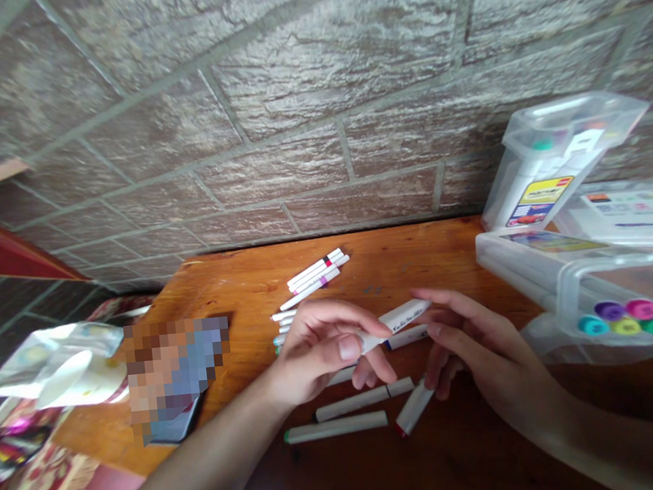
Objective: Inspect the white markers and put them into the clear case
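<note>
The left hand [325, 345] is closed on a white marker [397, 319], pinching its barrel between thumb and fingers and holding it just above the table [238, 284], tilted so the far end points up and to the right. The right hand [468, 339] is loose and holds nothing, its fingers stretched toward that far end. The forefinger lies right beside the tip, though I cannot tell whether it touches. The two hands are close together, with only the marker between them. A second marker [408, 337] with a dark band lies just under the held one. Three more loose markers [336, 427] lie on the wood below the hands, one of them close to the right hand's lower fingertips. A small bundle [317, 270] of white markers lies farther back, near the brick wall [288, 87]. To the right stands a clear plastic case [535, 256] with its lid [560, 153] up, and coloured caps [627, 316] show in a row through its front. At the left edge of the table sits a white cup [61, 371].
</note>
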`<move>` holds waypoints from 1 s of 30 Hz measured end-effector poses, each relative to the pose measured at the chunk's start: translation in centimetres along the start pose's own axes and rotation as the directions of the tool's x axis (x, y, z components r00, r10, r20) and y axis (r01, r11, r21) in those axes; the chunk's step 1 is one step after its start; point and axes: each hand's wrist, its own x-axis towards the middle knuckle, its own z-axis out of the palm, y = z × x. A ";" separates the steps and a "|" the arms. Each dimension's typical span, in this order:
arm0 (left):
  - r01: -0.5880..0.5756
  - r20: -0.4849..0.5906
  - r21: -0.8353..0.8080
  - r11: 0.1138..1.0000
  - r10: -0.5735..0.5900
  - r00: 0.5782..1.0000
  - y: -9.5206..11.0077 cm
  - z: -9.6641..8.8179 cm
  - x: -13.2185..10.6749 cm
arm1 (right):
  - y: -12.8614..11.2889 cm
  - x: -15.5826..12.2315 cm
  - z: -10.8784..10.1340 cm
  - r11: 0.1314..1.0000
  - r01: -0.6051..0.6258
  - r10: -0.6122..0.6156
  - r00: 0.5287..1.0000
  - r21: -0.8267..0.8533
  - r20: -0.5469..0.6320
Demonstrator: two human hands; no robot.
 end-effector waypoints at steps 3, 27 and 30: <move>-0.017 0.027 0.016 1.000 0.017 1.000 -0.2 -0.3 -0.1 | 0.1 0.0 0.0 1.000 -0.007 0.007 1.000 -0.005 0.000; -0.040 -0.013 0.010 0.999 0.040 0.999 -0.1 -0.1 0.2 | 0.8 0.0 -0.2 0.998 0.065 -0.066 0.998 0.021 0.014; -0.068 -0.056 0.082 0.994 0.072 0.996 0.0 -0.1 0.2 | 0.7 0.0 -0.3 0.997 0.068 -0.068 0.998 0.031 -0.003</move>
